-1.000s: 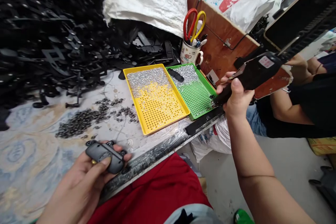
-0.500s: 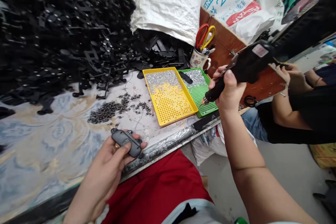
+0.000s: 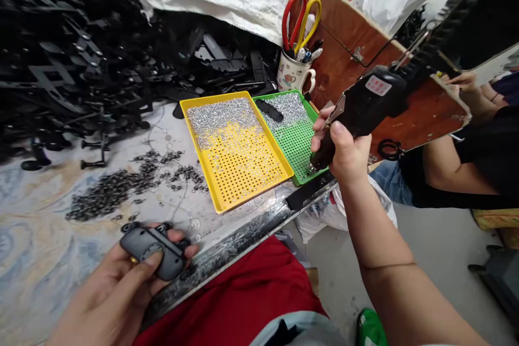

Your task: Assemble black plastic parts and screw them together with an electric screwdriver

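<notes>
My left hand (image 3: 117,286) grips a small black plastic part (image 3: 152,248) with rounded lugs, held just above the table's near edge. My right hand (image 3: 344,154) is wrapped round the handle of a black electric screwdriver (image 3: 365,108), whose tip points down at the near right corner of the green perforated tray (image 3: 300,146). A yellow perforated tray (image 3: 237,157) lies beside it on the left. Both trays hold piles of small silver screws at their far ends.
A big heap of black plastic parts (image 3: 81,38) fills the far left of the table. Small dark pieces (image 3: 121,186) lie scattered in the middle. A mug with scissors (image 3: 294,67) stands behind the trays. Another person (image 3: 466,167) sits at the right.
The view has shifted back and down. My right hand with the screwdriver has dropped closer to the green tray's corner. My left hand still holds the black part.
</notes>
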Demonstrator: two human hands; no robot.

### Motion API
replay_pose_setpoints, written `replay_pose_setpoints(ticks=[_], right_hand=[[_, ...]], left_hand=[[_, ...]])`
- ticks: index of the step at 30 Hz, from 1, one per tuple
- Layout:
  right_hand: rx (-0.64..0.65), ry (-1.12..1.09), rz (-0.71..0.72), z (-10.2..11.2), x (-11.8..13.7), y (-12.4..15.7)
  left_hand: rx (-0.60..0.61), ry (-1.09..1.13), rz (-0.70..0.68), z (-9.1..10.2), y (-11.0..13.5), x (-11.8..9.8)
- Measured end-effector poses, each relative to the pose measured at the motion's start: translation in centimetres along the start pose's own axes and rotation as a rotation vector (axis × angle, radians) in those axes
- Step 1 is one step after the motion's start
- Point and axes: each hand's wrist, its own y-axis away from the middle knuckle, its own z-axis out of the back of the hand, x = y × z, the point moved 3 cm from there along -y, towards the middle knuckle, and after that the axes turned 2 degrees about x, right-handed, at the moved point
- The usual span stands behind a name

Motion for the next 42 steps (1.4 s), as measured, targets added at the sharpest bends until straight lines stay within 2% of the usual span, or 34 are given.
replay_pose_setpoints(ticks=[11,16,18,21,26,29,31,35,39,42], right_hand=[[-0.035,0.023,0.05,-0.1,0.1,0.9],[-0.13,0.01,0.144,-0.5,3.1,0.7],[-0.132,-0.057,0.185,-2.0,4.7,1.0],[-0.064,-0.233,0.197,-6.5,6.4,2.1],[0.24,-0.534,0.089,-16.5,6.4,5.6],[0.375,-0.523,0.05,-20.4,5.7,6.9],[0.39,-0.435,0.054,-21.6,5.2,7.0],[0.38,-0.304,0.061,-22.3,4.5,6.7],[0.367,-0.324,0.035,-22.5,4.2,6.6],[0.34,-0.4,0.072,-22.3,4.4,6.5]], left_hand=[[0.007,0.061,0.001,-0.3,0.1,-0.1],[0.054,0.077,-0.059,-1.2,0.8,-0.8],[0.073,0.098,-0.105,-1.6,1.2,-1.0],[0.101,0.108,-0.169,-1.8,1.6,-1.1],[0.139,0.214,-0.243,-1.8,1.4,-0.7],[0.146,0.251,-0.288,-1.7,1.3,-0.4],[0.16,0.253,-0.3,-1.6,1.2,-0.2],[0.199,0.249,-0.301,-1.5,1.2,-0.1],[0.208,0.25,-0.3,-1.4,1.3,-0.3],[0.199,0.247,-0.279,-1.4,1.4,-0.3]])
